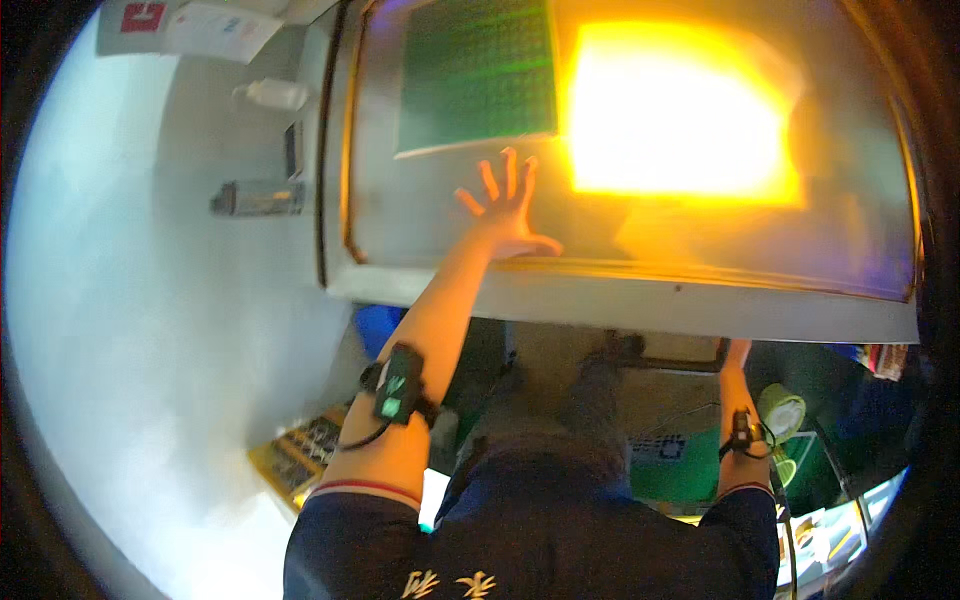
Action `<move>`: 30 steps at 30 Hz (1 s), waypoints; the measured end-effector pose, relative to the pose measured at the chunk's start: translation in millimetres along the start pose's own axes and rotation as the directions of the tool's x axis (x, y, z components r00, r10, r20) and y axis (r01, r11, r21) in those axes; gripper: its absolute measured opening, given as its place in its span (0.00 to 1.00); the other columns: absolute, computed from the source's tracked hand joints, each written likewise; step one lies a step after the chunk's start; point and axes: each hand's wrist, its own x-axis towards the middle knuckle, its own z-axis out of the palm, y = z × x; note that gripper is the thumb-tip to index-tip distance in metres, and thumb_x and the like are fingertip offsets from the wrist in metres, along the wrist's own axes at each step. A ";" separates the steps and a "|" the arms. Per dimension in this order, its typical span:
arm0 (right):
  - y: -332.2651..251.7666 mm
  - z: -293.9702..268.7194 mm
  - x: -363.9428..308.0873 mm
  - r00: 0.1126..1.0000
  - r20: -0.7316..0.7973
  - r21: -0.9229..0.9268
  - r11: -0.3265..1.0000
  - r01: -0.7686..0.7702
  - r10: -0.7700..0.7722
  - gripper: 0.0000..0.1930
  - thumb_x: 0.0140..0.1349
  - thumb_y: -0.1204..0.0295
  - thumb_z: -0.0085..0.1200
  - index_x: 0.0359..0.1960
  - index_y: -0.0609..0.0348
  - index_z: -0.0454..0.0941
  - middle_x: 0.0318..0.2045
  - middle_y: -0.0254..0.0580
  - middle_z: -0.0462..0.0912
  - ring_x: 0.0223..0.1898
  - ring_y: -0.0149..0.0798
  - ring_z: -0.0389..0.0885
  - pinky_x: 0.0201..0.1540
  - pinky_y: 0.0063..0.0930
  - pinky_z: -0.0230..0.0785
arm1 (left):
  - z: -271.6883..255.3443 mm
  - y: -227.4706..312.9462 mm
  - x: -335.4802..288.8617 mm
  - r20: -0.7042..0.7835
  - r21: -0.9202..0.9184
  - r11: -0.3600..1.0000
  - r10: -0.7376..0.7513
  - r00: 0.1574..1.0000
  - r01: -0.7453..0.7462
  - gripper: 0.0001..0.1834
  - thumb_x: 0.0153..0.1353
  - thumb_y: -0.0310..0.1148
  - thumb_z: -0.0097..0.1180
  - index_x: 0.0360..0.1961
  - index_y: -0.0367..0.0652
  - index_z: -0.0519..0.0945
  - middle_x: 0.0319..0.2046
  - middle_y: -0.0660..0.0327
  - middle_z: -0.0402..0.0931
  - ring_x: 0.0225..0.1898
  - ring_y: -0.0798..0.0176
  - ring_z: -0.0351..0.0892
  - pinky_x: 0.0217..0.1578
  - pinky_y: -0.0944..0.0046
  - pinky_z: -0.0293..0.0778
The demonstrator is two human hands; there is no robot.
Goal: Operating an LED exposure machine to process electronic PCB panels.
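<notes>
On the tabletop (620, 306), the green panel (478, 78) is placed at eleven o'clock from the nearer left hand (511, 217), whose grip is splayed wide; closure of the right hand (737, 356), at four o'clock, cannot be told.

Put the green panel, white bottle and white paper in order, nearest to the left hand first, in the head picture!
1. Green panel: just ahead of the left hand.
2. White bottle: off to the left.
3. White paper: farthest, at the upper left.
</notes>
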 end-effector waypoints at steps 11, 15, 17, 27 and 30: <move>-220.5 -121.9 -165.8 0.972 0.112 -0.174 0.967 -0.186 0.207 0.24 0.52 0.81 0.48 0.52 0.47 0.80 0.43 0.53 0.83 0.46 0.58 0.81 0.49 0.47 0.72 | -6.0 -21.3 -19.5 -0.010 0.020 0.997 -0.072 0.997 0.072 0.81 0.26 0.78 0.65 0.75 0.62 0.27 0.74 0.59 0.11 0.73 0.36 0.10 0.57 0.13 0.21; -273.4 -182.4 -239.5 0.974 0.099 -0.238 0.956 -0.173 0.202 0.27 0.48 0.81 0.50 0.50 0.41 0.82 0.41 0.48 0.85 0.46 0.53 0.83 0.48 0.44 0.74 | -6.7 -22.7 -23.4 -0.036 0.028 0.997 -0.069 0.997 0.070 0.82 0.25 0.79 0.64 0.75 0.63 0.28 0.75 0.60 0.13 0.73 0.36 0.13 0.56 0.12 0.21; -301.9 -207.3 -263.2 0.969 0.246 -0.213 0.977 0.018 0.036 0.26 0.48 0.80 0.53 0.50 0.39 0.82 0.42 0.45 0.86 0.44 0.50 0.84 0.46 0.40 0.76 | -10.6 -23.2 -23.3 -0.024 0.041 0.994 -0.104 0.994 0.105 0.81 0.26 0.78 0.65 0.74 0.64 0.27 0.74 0.61 0.10 0.73 0.38 0.09 0.56 0.12 0.19; -476.7 -265.6 -219.8 0.801 0.136 -0.343 0.731 0.590 -0.583 0.24 0.48 0.75 0.57 0.50 0.41 0.81 0.48 0.36 0.85 0.51 0.46 0.82 0.54 0.41 0.74 | -88.9 45.4 -241.4 0.379 -0.263 0.688 0.719 0.583 -0.677 0.40 0.61 0.52 0.58 0.71 0.50 0.59 0.64 0.52 0.67 0.60 0.46 0.72 0.60 0.48 0.67; -545.5 -233.1 -170.5 0.673 0.173 -0.485 0.532 0.694 -0.720 0.26 0.53 0.72 0.55 0.56 0.38 0.77 0.54 0.28 0.81 0.62 0.42 0.73 0.65 0.54 0.61 | -71.8 -13.1 -246.3 0.043 0.123 0.926 0.353 0.935 -0.356 0.40 0.60 0.47 0.58 0.70 0.47 0.60 0.67 0.53 0.65 0.59 0.50 0.73 0.59 0.49 0.68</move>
